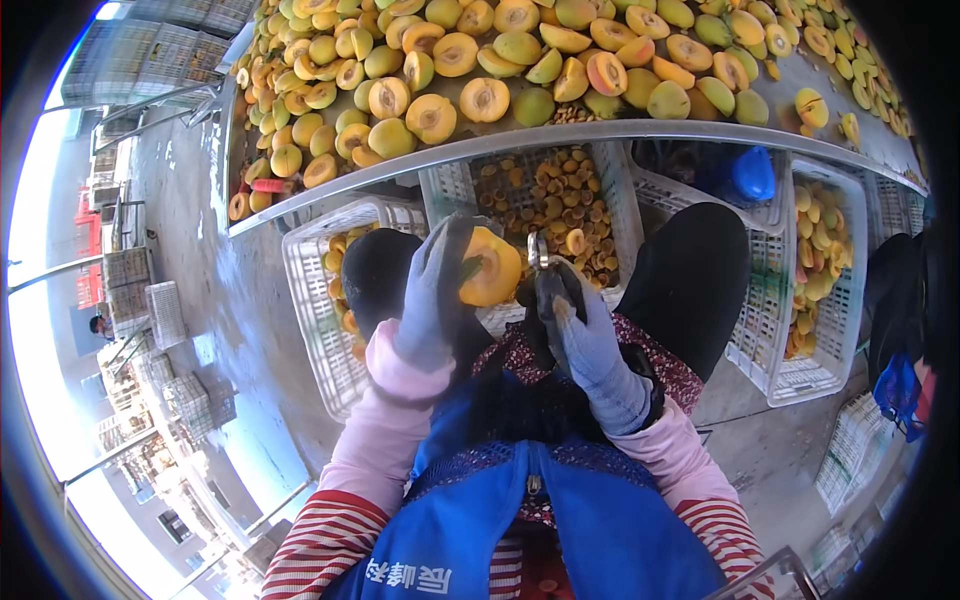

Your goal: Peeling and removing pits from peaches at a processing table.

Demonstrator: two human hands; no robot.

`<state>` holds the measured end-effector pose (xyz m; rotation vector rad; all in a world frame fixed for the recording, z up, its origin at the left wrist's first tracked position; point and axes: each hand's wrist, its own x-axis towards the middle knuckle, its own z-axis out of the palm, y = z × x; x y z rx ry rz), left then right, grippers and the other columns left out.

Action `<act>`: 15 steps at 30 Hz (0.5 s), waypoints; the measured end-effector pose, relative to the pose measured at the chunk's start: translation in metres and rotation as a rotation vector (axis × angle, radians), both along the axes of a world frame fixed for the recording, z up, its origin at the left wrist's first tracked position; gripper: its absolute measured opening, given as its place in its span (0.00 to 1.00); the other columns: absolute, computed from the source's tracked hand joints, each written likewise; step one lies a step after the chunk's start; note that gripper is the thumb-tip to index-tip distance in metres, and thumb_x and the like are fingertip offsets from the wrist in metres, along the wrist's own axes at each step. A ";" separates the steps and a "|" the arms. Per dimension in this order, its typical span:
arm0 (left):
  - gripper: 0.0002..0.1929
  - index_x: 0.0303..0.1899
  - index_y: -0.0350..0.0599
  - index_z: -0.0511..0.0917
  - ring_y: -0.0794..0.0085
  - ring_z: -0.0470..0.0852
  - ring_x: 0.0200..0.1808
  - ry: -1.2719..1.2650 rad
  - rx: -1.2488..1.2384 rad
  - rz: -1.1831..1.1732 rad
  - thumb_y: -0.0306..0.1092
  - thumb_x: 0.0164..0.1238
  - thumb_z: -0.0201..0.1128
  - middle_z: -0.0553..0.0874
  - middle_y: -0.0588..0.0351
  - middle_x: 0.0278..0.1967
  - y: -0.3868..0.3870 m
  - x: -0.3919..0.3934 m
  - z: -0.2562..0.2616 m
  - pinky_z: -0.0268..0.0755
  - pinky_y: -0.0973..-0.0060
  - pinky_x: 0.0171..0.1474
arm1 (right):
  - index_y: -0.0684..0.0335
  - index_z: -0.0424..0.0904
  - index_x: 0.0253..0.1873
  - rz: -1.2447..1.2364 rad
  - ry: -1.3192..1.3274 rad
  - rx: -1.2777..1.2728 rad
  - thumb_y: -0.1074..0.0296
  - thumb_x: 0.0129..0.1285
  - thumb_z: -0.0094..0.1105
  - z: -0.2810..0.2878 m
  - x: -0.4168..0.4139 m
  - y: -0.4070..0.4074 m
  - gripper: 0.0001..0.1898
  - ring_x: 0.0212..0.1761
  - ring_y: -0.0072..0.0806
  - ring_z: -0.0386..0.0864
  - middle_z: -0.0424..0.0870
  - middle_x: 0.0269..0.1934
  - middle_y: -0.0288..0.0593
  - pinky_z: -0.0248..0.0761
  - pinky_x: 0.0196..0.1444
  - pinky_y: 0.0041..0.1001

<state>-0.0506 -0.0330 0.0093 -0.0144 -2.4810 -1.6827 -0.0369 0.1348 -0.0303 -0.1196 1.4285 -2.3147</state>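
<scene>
In a grey work glove, my left hand (441, 289) holds a yellow peach half (492, 268), its cut face turned towards my right side. My right hand (589, 337), gloved as well, is closed around a small hand tool (537, 250) with a shiny curved metal head that points up. A short gap separates the tool from the peach. Both hands are above my lap, just short of the metal table's edge. Beneath them, a white plastic crate (630, 199) contains small orange-brown fruit pieces.
Many whole and halved peaches (454, 54) cover the metal table (570, 133) ahead. A crate of fruit (315, 300) stands left of my legs, another (847, 300) to the right. A blue plastic object (752, 174) sits under the table. Someone's dark-clothed leg (892, 292) appears at far right.
</scene>
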 end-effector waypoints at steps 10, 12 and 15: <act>0.24 0.59 0.34 0.63 0.77 0.76 0.44 -0.228 0.682 0.087 0.43 0.71 0.51 0.78 0.52 0.44 0.037 0.026 0.021 0.70 0.82 0.44 | 0.63 0.70 0.48 0.084 0.453 0.630 0.67 0.54 0.60 0.045 0.002 0.007 0.17 0.31 0.49 0.79 0.79 0.29 0.54 0.71 0.32 0.38; 0.23 0.58 0.35 0.63 0.77 0.76 0.42 -0.270 0.728 0.132 0.43 0.71 0.51 0.78 0.54 0.42 0.037 0.032 0.023 0.70 0.82 0.44 | 0.63 0.70 0.47 0.032 0.549 0.624 0.67 0.53 0.60 0.047 0.005 0.009 0.17 0.31 0.46 0.79 0.79 0.28 0.51 0.71 0.31 0.37; 0.17 0.52 0.37 0.68 0.76 0.76 0.36 -0.346 0.740 0.239 0.40 0.70 0.53 0.77 0.58 0.35 0.033 0.035 0.026 0.70 0.80 0.41 | 0.63 0.70 0.45 0.172 0.656 0.870 0.66 0.53 0.60 0.066 0.002 0.020 0.16 0.30 0.43 0.79 0.78 0.27 0.48 0.70 0.30 0.36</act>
